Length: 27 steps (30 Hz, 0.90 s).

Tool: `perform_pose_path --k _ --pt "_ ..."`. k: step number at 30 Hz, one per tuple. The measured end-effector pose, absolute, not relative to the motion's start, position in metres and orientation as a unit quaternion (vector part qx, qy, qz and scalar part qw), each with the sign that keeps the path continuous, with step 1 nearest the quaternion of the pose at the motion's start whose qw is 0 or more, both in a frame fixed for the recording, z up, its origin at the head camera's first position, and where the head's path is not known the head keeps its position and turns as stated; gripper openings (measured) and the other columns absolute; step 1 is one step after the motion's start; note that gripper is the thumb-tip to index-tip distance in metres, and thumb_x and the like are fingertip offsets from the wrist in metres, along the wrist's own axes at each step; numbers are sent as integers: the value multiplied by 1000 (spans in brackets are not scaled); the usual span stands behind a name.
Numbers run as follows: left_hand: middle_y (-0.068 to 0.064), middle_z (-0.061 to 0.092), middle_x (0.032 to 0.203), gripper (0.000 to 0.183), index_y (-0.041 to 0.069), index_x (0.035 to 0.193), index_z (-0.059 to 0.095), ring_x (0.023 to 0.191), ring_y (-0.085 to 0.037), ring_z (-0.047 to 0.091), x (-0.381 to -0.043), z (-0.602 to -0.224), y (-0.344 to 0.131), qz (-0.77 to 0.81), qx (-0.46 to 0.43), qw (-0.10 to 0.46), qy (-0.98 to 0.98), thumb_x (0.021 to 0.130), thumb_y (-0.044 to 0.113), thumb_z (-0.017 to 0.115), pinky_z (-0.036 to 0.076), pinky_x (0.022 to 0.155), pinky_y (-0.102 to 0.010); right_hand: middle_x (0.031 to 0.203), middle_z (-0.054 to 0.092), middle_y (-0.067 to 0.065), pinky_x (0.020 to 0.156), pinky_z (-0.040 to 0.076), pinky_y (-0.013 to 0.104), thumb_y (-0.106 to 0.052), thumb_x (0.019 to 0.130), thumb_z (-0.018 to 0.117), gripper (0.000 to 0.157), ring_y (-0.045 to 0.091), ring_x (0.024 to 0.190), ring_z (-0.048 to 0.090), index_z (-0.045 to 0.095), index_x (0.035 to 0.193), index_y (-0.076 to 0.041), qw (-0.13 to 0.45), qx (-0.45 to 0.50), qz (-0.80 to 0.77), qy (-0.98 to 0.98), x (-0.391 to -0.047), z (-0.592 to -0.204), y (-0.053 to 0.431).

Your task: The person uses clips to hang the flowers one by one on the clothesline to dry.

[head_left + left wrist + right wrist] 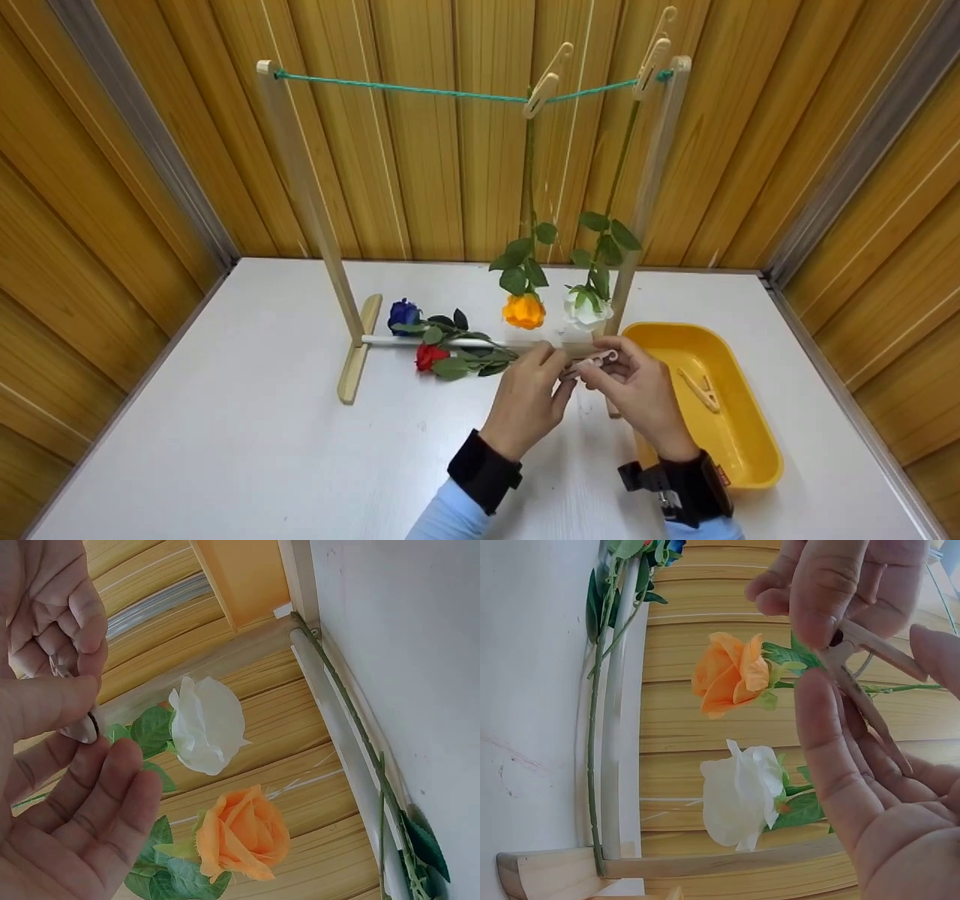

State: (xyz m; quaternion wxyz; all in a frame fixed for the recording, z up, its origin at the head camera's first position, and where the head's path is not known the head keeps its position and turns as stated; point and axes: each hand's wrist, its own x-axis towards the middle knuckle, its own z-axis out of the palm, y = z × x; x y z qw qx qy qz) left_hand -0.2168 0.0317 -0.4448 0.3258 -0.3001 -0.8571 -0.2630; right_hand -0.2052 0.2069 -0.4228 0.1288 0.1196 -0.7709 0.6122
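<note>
In the head view my left hand (529, 397) and right hand (645, 394) meet over the table, both holding one wooden clothespin (592, 364). The right wrist view shows this clothespin (885, 652) with its two legs spread apart; the left thumb and fingers pinch one end, while the right thumb and fingers lie around the legs. Just behind the hands, an orange rose (523, 311) and a white rose (589, 307) hang head down from a green cord (405, 88), each stem clipped by a clothespin. A red rose (431, 357) and a blue rose (403, 315) lie on the table.
A wooden frame with a left post (315, 202) and a right post (660, 165) carries the cord. At the right, a yellow tray (761, 442) has a clothespin (701, 391) in it. Wood-patterned walls (420, 187) enclose the white table (247, 420).
</note>
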Motion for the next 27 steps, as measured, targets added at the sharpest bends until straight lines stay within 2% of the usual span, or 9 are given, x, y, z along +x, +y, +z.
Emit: perform_pose_path --k 6,16,23,27 --pt "2 54 85 18 13 94 64 71 -11 53 -218 -447 33 -262 -296 328 -858 88 15 82 42 64 -20 95 74 20 72 61 24 10 82 80 37 15 79 75 63 115 11 118 109 632 -758 -205 -421 206" --pt "-2 58 89 25 9 98 65 80 -18 61 -226 -444 11 -279 -263 311 -870 82 5 85 52 71 -30 95 74 16 73 59 21 8 82 81 33 13 81 73 65 111 5 144 145 608 -767 -206 -425 208" --pt "-4 59 88 18 8 98 67 75 -20 60 -236 -445 -15 -301 -229 301 -875 86 -1 78 53 66 -33 96 74 14 74 58 19 6 82 82 35 11 83 71 66 113 5 160 152 586 -780 -205 -425 211" --pt "-5 59 87 19 6 97 68 76 -22 62 -240 -446 -26 -282 -233 297 -882 84 -2 80 54 65 -35 98 73 15 76 58 18 7 82 82 36 9 85 70 66 115 7 168 150 583 -781 -204 -423 212"
